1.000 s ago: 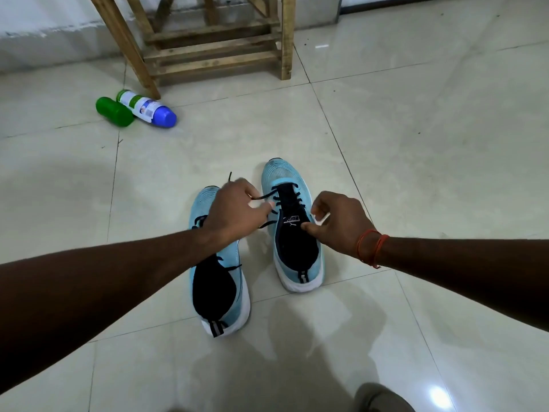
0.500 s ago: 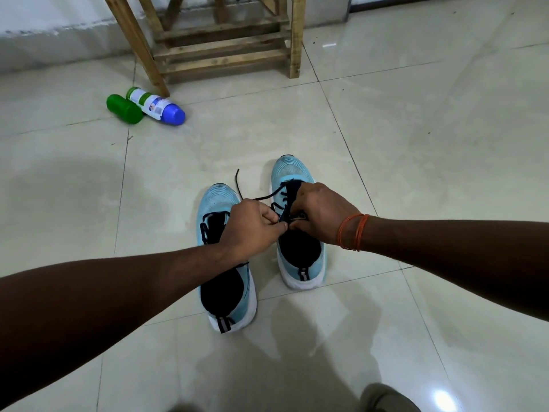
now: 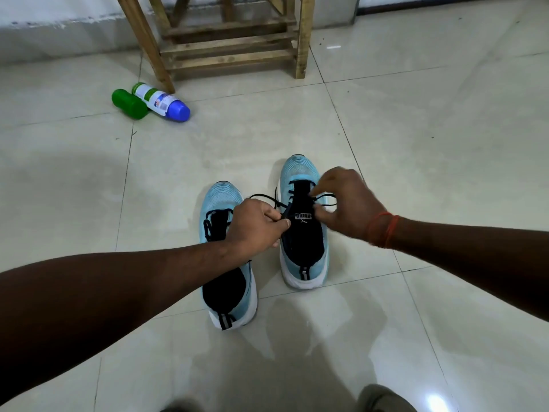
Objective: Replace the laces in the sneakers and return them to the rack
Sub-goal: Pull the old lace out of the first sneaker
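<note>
1. Both sneakers stand side by side on the tiled floor [image 3: 416, 150], toes pointing away from me toward the wooden rack [image 3: 231, 52].
2. My left hand [image 3: 255, 224] is curled, thumb and forefinger pinching the black lace [image 3: 263, 197] just beside the tongue of the right-hand sneaker [image 3: 300, 171].
3. My right hand [image 3: 344, 203] hovers over the same sneaker's far side, fingertips pinching a loop of that lace; the other fingers are loosely bent.
4. The left-hand sneaker [image 3: 221, 197] sits a little nearer to me, and my left forearm crosses over it.
5. An orange thread [image 3: 383, 228] is tied round my right wrist.
6. A green bottle [image 3: 129, 104] and a white bottle with a blue cap [image 3: 162, 102] lie touching on the floor, by the rack's left leg.
</note>
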